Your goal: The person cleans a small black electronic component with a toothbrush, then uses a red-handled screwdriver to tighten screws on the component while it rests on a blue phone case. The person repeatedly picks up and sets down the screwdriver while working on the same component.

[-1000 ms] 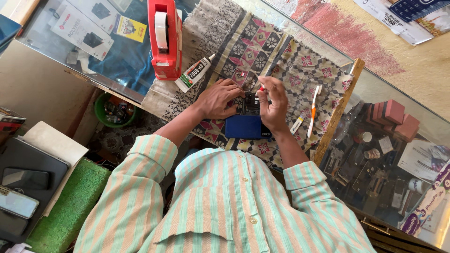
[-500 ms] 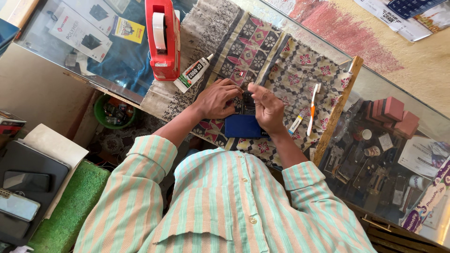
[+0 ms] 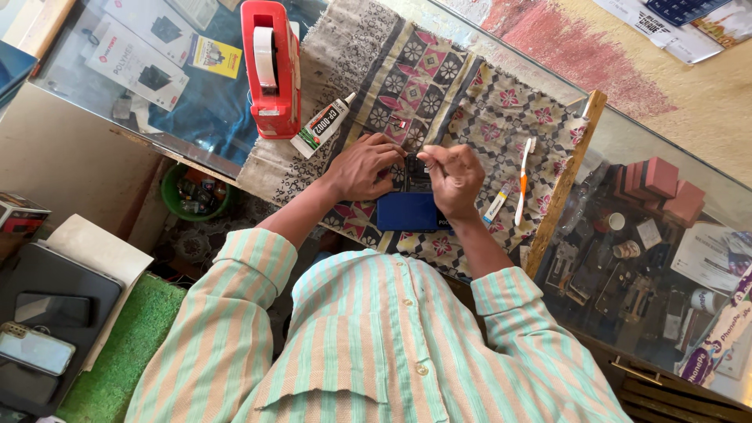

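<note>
While both hands close on a small dark device, it lies on the patterned cloth point(image 3: 470, 102) just above a blue phone point(image 3: 406, 211).

As far as the head view shows, the left hand point(image 3: 362, 166) lies curled over the left edge of the dark device point(image 3: 413, 174), pinning it down, while the right hand point(image 3: 454, 178) pinches thumb and forefinger together over its top edge, perhaps on some tiny part; what they grip is too small to tell. This looks like fine repair work midway, calling for a steady, light touch. A glue tube point(image 3: 321, 127), a red tape dispenser point(image 3: 270, 66) and an orange-and-white toothbrush point(image 3: 521, 182) lie near on the cloth.
</note>
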